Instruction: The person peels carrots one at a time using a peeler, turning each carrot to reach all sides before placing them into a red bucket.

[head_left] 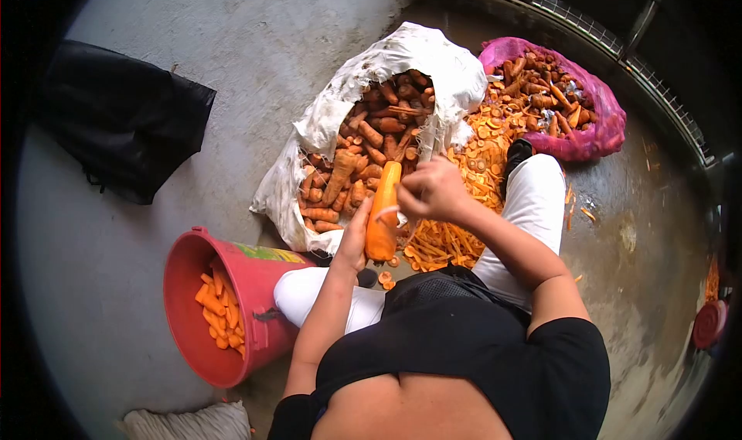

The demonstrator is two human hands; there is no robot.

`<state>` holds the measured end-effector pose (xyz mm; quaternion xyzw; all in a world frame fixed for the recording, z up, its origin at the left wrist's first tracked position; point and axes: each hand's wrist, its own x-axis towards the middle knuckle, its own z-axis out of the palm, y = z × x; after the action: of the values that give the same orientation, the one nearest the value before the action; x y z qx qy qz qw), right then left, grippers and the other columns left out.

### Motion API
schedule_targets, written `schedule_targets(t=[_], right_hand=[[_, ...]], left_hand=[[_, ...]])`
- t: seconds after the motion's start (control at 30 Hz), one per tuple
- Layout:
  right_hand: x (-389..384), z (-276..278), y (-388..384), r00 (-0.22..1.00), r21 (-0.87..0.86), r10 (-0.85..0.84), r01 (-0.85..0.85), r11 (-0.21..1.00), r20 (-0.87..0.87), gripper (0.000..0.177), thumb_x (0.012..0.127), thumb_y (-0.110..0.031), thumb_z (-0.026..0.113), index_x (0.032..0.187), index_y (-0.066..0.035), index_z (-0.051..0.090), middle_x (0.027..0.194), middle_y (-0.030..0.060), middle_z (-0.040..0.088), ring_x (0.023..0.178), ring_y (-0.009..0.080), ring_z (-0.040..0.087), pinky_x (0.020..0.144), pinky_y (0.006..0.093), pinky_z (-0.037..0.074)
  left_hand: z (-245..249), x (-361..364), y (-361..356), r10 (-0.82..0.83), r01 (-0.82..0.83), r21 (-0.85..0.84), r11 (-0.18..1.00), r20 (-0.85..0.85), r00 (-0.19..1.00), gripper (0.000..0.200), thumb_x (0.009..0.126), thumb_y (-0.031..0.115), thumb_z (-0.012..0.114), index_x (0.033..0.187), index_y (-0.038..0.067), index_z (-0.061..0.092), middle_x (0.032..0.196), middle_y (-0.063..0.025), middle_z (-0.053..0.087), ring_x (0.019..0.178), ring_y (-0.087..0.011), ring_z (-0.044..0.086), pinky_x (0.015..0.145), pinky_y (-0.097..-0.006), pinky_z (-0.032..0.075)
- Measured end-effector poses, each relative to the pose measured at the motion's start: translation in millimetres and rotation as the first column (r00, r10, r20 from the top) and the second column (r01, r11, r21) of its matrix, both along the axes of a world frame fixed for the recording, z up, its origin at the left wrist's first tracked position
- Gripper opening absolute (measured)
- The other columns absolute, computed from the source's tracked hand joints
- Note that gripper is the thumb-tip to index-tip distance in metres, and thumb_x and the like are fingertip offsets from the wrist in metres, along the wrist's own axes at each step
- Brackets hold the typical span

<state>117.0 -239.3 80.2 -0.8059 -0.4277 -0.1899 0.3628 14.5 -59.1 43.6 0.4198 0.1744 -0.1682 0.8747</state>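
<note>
My left hand is closed round the lower part of a large, bright orange carrot, which points away from me and looks peeled. Curled fingers of my right hand grip a peeler; its pale head lies across the carrot's side, while the handle is mostly hidden in the hand. Beyond both hands, a white woven sack gapes open, full of unpeeled carrots. Orange peelings and cut carrot ends lie heaped on the floor under my right forearm.
At my left knee stands a red bucket with peeled carrots inside. A pink mesh sack of carrot pieces lies at the far right. Black cloth hangs at left, and a pale sack sits at the bottom left.
</note>
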Motion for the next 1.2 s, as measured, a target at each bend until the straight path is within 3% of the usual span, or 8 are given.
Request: schedule_targets(t=[0.2,0.5,0.6,0.7,0.77,0.9,1.03,1.2], right_hand=[[-20,1,11,0.987,-0.049,0.131,-0.127,0.991,0.088,0.023,0.070,-0.025,0.065,0.050,-0.017,0.056,0.049,0.0002,0.052,0.051,0.0179,0.052,0.051,0.0336,0.038],[16,-7,6,0.988,-0.015,-0.087,0.089,0.996,0.126,0.029,0.076,-0.026,0.062,0.049,-0.018,0.058,0.044,0.0009,0.050,0.042,0.0181,0.048,0.049,0.0332,0.040],[71,7,-18,0.906,-0.357,-0.359,0.267,0.895,-0.224,0.031,0.083,-0.033,0.060,0.056,-0.020,0.067,0.043,0.0006,0.051,0.041,0.0175,0.047,0.052,0.0356,0.042],[121,-47,-47,0.938,-0.440,-0.324,0.345,0.829,0.124,0.039,0.085,-0.047,0.057,0.059,-0.021,0.068,0.051,0.0006,0.058,0.044,0.0164,0.051,0.053,0.0342,0.043],[133,-47,-61,0.824,-0.617,-0.542,0.342,0.709,-0.166,0.040,0.085,-0.044,0.054,0.059,-0.017,0.068,0.054,0.0051,0.060,0.048,0.0218,0.057,0.052,0.0360,0.045],[131,-61,-64,0.714,-0.406,-0.663,0.550,0.730,-0.225,0.040,0.082,-0.040,0.051,0.072,-0.008,0.073,0.059,0.0108,0.063,0.053,0.0253,0.060,0.055,0.0379,0.048],[99,-37,-48,0.654,-0.126,-0.312,0.316,0.940,-0.689,0.035,0.086,-0.035,0.054,0.068,-0.013,0.073,0.051,0.0008,0.061,0.040,0.0088,0.050,0.042,0.0256,0.039],[23,-19,-17,0.939,0.167,-0.126,0.187,0.968,-0.319,0.034,0.086,-0.030,0.056,0.059,-0.012,0.066,0.043,-0.0001,0.053,0.035,0.0107,0.048,0.036,0.0273,0.034]], left_hand=[[1,1,-2,0.017,-0.013,-0.073,0.997,0.047,0.999,0.042,0.101,0.036,0.038,0.126,0.005,0.049,0.109,-0.0078,0.061,0.094,-0.0161,0.064,0.077,-0.0300,0.055],[23,-12,-14,-0.004,-0.090,0.340,0.936,0.267,0.964,0.043,0.101,0.035,0.036,0.127,0.003,0.048,0.093,-0.0071,0.061,0.072,-0.0151,0.064,0.061,-0.0288,0.055],[16,-24,-15,-0.071,-0.023,0.388,0.921,0.225,0.972,0.048,0.101,0.035,0.035,0.138,0.004,0.040,0.094,-0.0070,0.060,0.068,-0.0139,0.062,0.061,-0.0276,0.054],[18,-28,-16,-0.126,0.028,0.340,0.940,0.271,0.954,0.052,0.101,0.038,0.034,0.142,0.004,0.035,0.096,-0.0079,0.060,0.069,-0.0149,0.063,0.062,-0.0284,0.055],[34,-27,-19,-0.125,0.035,0.303,0.952,0.284,0.951,0.053,0.101,0.040,0.034,0.140,0.004,0.037,0.096,-0.0087,0.060,0.070,-0.0155,0.064,0.063,-0.0286,0.055],[29,-15,-7,-0.100,0.066,0.144,0.987,0.246,0.964,0.053,0.099,0.045,0.037,0.132,0.004,0.044,0.096,-0.0106,0.060,0.076,-0.0186,0.064,0.065,-0.0304,0.057],[16,-2,-2,-0.013,0.028,-0.166,0.986,0.089,0.996,0.053,0.098,0.048,0.041,0.126,0.003,0.048,0.098,-0.0118,0.060,0.082,-0.0218,0.065,0.066,-0.0321,0.057],[-1,1,-2,0.085,-0.083,-0.245,0.966,-0.001,0.996,0.055,0.097,0.049,0.040,0.122,0.002,0.050,0.102,-0.0129,0.061,0.087,-0.0242,0.065,0.073,-0.0351,0.057]])
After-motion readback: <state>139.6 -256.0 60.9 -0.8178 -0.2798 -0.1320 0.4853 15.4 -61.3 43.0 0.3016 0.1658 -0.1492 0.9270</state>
